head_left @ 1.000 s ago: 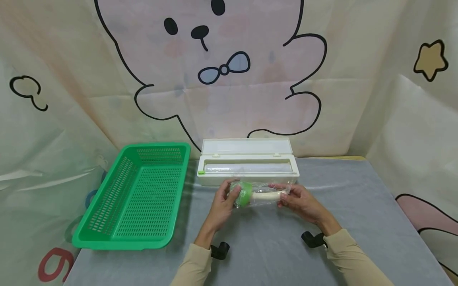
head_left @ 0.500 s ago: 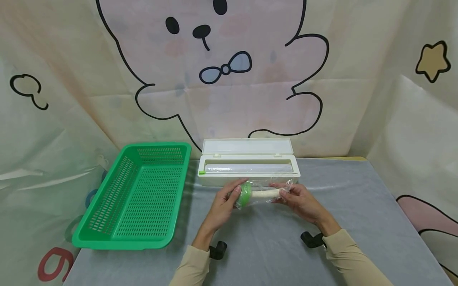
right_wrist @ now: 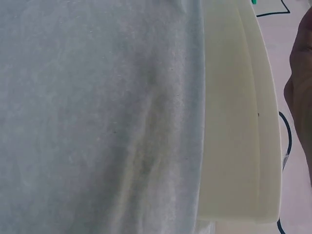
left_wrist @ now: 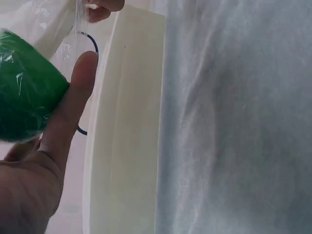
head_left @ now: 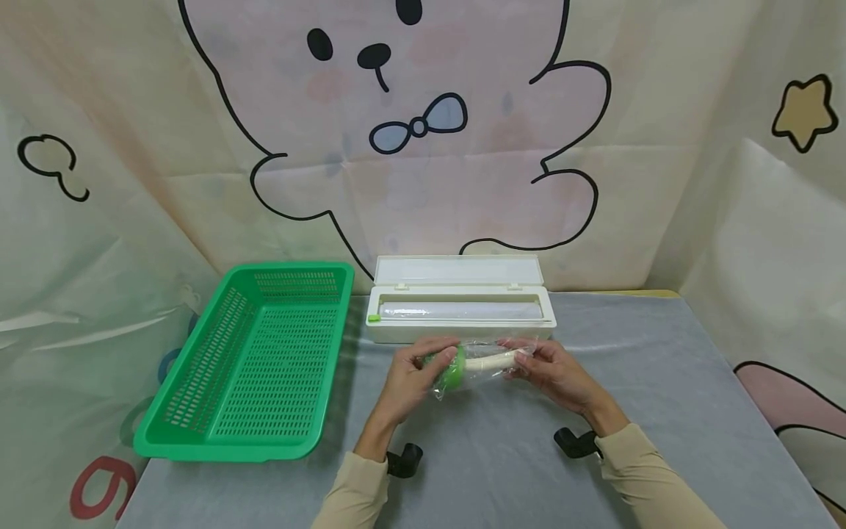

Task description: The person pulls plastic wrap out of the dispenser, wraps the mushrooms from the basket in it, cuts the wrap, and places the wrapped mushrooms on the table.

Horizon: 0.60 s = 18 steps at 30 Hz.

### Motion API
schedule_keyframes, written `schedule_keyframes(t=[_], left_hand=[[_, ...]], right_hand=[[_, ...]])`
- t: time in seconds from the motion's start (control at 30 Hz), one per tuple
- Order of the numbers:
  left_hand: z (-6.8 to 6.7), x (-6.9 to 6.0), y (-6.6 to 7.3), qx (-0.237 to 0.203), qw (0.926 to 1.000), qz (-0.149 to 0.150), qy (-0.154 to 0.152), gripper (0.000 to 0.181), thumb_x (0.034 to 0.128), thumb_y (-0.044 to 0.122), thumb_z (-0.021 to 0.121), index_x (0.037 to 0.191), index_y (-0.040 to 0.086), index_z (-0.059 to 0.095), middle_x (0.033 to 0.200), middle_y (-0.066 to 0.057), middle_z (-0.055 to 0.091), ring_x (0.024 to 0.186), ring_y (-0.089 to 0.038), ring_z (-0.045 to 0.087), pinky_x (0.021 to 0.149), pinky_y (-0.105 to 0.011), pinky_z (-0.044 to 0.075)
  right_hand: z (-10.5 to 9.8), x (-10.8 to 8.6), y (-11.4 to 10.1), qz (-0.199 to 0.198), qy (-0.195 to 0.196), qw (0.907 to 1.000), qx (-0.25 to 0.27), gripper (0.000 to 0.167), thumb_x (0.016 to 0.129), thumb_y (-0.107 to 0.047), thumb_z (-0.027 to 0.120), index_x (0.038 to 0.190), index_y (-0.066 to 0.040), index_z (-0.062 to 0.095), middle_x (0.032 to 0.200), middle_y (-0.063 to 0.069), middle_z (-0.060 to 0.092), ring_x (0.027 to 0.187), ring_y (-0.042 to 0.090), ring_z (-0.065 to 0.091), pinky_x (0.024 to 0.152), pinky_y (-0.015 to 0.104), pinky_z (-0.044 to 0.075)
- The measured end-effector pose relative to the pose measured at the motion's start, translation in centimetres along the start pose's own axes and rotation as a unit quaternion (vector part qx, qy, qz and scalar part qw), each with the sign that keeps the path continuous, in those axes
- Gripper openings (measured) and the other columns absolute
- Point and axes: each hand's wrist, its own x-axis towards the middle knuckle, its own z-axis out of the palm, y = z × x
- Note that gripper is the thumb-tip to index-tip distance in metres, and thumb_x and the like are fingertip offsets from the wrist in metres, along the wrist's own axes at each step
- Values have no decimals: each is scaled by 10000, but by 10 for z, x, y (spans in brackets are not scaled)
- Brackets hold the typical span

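Observation:
Both hands hold a clear-film-wrapped item with a thick green end [head_left: 452, 369] and a slim white shaft [head_left: 490, 361]; its exact kind is unclear. My left hand [head_left: 411, 378] grips the green end between thumb and fingers. In the left wrist view, the thumb [left_wrist: 73, 105] lies along the wrapped green part [left_wrist: 27, 87]. My right hand [head_left: 558, 373] pinches the white end and the loose film there. Behind them stands a white cling film dispenser [head_left: 463, 335] with its lid [head_left: 459, 270] raised and a film roll [head_left: 460, 310] inside. The right wrist view shows only part of the right hand [right_wrist: 301, 83].
A green perforated basket [head_left: 317, 433] stands on the left of the grey-covered table [head_left: 502, 470]. The dispenser is close beyond the hands, near the back edge. A printed cloth backdrop [head_left: 423, 191] rises behind the table.
The green end has tilted slightly down toward the person, and the left fingers have shifted over it. The right hand keeps its pinch almost in place. Basket and dispenser have not moved.

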Motion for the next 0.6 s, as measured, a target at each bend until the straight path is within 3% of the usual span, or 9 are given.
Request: schedule_keyframes(t=[0.07,0.17,0.23,0.3,0.43,0.53,0.6], left_hand=[[0,0,0,8,9998,-210,-10,451,1020,207,642,1458,130,567,1286,-138,658,990,-156,640,807,-278,532],[1,1,0,-196,9972,-712,-151,464,1051,221,582,1486,77,514,1226,-185,649,830,-155,648,692,-329,588],[2,1,0,-386,9937,-1043,-124,414,1064,222,547,1405,-11,575,1178,-215,643,790,-180,661,674,-393,615],[4,1,1,-371,9907,-1301,115,379,1056,254,563,1285,-30,664,1149,-200,659,786,-177,657,672,-407,614],[9,1,2,52,9846,-1628,633,436,995,425,647,1090,14,753,1018,-117,701,756,-114,601,643,-283,528],[11,2,1,12,9813,-1853,527,504,958,486,679,1047,-7,736,897,-107,683,641,-105,591,575,-254,496],[10,2,-1,-310,9776,-2057,326,520,967,471,674,1049,-42,702,826,-140,659,566,-143,609,527,-295,545]], right_hand=[[1,1,-1,84,6,9999,-81,354,1076,6,428,1398,31,571,1422,40,571,1168,143,572,940,310,532],[3,4,-3,168,-26,9996,-208,369,1075,-1,429,1427,56,526,1440,77,566,1143,135,558,896,278,527],[4,6,-3,189,-87,9993,-295,382,1077,-6,425,1444,75,493,1457,90,556,1120,130,554,871,264,523],[5,8,-3,226,-137,9988,-402,389,1079,-17,432,1452,83,475,1457,92,559,1075,122,555,846,251,517],[9,11,-2,323,-79,9967,-734,387,1080,-40,452,1441,97,478,1405,97,602,1025,116,569,820,242,517],[13,12,-2,431,106,9949,-908,385,1083,-69,463,1427,103,492,1353,120,632,1001,122,582,819,252,525],[14,12,-2,503,196,9940,-953,387,1086,-86,464,1423,103,497,1349,142,628,1003,124,587,824,259,525]])
